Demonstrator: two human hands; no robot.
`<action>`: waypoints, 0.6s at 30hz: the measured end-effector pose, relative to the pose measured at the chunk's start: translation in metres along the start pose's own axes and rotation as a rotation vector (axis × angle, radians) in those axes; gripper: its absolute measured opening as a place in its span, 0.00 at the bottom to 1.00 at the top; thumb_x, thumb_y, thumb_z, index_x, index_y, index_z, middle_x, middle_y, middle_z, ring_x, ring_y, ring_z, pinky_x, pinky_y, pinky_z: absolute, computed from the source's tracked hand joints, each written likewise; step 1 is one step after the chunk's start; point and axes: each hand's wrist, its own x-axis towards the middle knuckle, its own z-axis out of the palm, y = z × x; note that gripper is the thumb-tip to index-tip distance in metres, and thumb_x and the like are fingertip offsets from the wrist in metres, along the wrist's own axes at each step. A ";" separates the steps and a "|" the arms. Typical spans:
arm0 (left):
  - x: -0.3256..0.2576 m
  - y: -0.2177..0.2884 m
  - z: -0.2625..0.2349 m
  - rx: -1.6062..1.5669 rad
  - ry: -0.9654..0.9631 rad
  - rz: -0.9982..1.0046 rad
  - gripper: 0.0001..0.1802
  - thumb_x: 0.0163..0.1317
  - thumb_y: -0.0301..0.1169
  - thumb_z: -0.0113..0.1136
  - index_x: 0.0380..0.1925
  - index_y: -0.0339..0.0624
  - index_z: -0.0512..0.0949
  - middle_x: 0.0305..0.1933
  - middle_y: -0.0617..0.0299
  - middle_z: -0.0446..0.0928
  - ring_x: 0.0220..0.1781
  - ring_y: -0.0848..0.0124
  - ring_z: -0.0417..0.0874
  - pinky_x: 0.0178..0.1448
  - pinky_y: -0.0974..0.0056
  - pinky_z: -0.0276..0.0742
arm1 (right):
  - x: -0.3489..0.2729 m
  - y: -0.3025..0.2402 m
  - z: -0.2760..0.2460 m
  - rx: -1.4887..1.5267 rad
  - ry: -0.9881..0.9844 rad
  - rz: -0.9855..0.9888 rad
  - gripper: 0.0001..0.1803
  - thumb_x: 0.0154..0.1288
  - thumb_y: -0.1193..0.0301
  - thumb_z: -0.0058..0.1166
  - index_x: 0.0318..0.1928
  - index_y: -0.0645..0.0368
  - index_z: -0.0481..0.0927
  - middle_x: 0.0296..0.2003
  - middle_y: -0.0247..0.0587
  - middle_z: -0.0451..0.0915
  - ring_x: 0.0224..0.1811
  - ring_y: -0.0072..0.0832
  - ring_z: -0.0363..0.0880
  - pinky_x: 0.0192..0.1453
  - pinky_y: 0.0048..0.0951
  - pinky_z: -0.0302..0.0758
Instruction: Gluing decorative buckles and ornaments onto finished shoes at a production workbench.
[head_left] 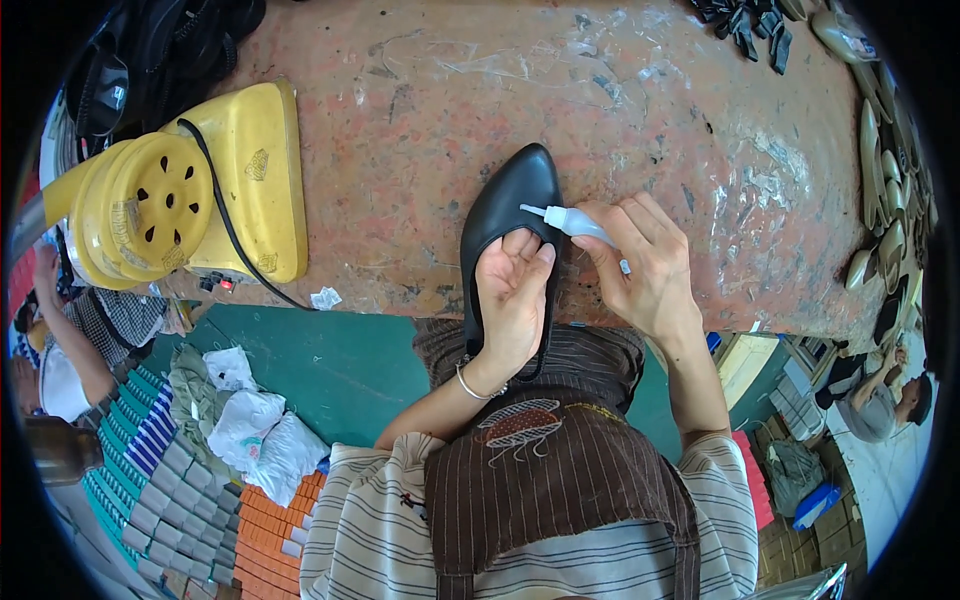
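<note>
A black pointed-toe shoe (513, 190) lies over the near edge of the worn table, its toe pointing away from me. My left hand (515, 295) reaches inside its opening, fingers tucked under the upper and thumb at the inner rim; what those fingers grip is partly hidden. Between the thumb and fingers of my right hand (640, 255) is a small white squeeze bottle (575, 222) with a thin nozzle. The bottle is tilted sideways, its tip over the shoe's upper near the opening. Whether the tip touches the leather I cannot tell.
A yellow machine (255, 180) with a round vented head and black cable stands left on the scuffed table (380, 150). Black footwear parts (170, 60) crowd the far left corner. Pale shoes (890, 200) line the right edge. White bags (260, 430) lie below left; other people are at both sides.
</note>
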 end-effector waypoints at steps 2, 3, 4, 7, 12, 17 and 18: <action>0.000 0.001 0.004 -0.004 0.042 0.004 0.23 0.62 0.12 0.47 0.58 0.30 0.61 0.55 0.56 0.71 0.59 0.72 0.69 0.64 0.69 0.62 | 0.001 -0.001 -0.001 -0.004 -0.005 0.000 0.13 0.50 0.77 0.62 0.38 0.62 0.79 0.28 0.40 0.77 0.28 0.36 0.73 0.31 0.33 0.71; 0.000 0.002 0.005 -0.005 0.042 0.004 0.23 0.62 0.12 0.47 0.58 0.30 0.61 0.55 0.56 0.71 0.59 0.72 0.69 0.64 0.69 0.62 | 0.001 -0.002 -0.002 -0.012 -0.011 -0.002 0.13 0.50 0.77 0.62 0.38 0.62 0.79 0.28 0.41 0.77 0.28 0.37 0.73 0.31 0.33 0.71; 0.000 0.002 0.006 -0.004 0.040 0.005 0.23 0.62 0.12 0.47 0.58 0.31 0.61 0.55 0.55 0.70 0.59 0.71 0.69 0.64 0.68 0.62 | 0.002 -0.003 -0.003 -0.021 -0.017 -0.004 0.13 0.49 0.77 0.62 0.38 0.63 0.79 0.28 0.41 0.77 0.28 0.37 0.73 0.31 0.33 0.71; -0.001 0.001 0.002 -0.015 0.017 0.016 0.23 0.62 0.12 0.46 0.58 0.31 0.61 0.57 0.54 0.70 0.60 0.70 0.69 0.64 0.68 0.62 | 0.004 -0.005 -0.003 -0.018 -0.021 -0.031 0.13 0.49 0.78 0.62 0.38 0.63 0.79 0.28 0.41 0.77 0.28 0.37 0.73 0.31 0.33 0.71; -0.001 0.000 0.002 -0.010 0.034 0.000 0.24 0.62 0.12 0.46 0.58 0.31 0.61 0.58 0.54 0.70 0.61 0.70 0.69 0.65 0.67 0.62 | 0.005 -0.007 -0.008 -0.032 -0.043 -0.015 0.13 0.48 0.78 0.62 0.38 0.64 0.79 0.28 0.42 0.77 0.29 0.38 0.73 0.31 0.34 0.71; 0.000 0.000 0.002 -0.015 0.040 0.002 0.23 0.62 0.12 0.46 0.58 0.30 0.61 0.58 0.53 0.70 0.61 0.70 0.69 0.65 0.67 0.62 | 0.007 -0.008 -0.007 -0.037 -0.037 -0.024 0.13 0.48 0.78 0.62 0.37 0.64 0.79 0.27 0.42 0.77 0.29 0.38 0.73 0.31 0.35 0.71; 0.000 0.000 0.002 -0.015 0.040 0.001 0.23 0.62 0.12 0.46 0.58 0.30 0.61 0.58 0.53 0.70 0.61 0.70 0.69 0.65 0.67 0.62 | 0.008 -0.008 -0.006 -0.033 -0.030 -0.029 0.10 0.49 0.78 0.61 0.35 0.63 0.77 0.26 0.42 0.75 0.29 0.38 0.73 0.31 0.35 0.72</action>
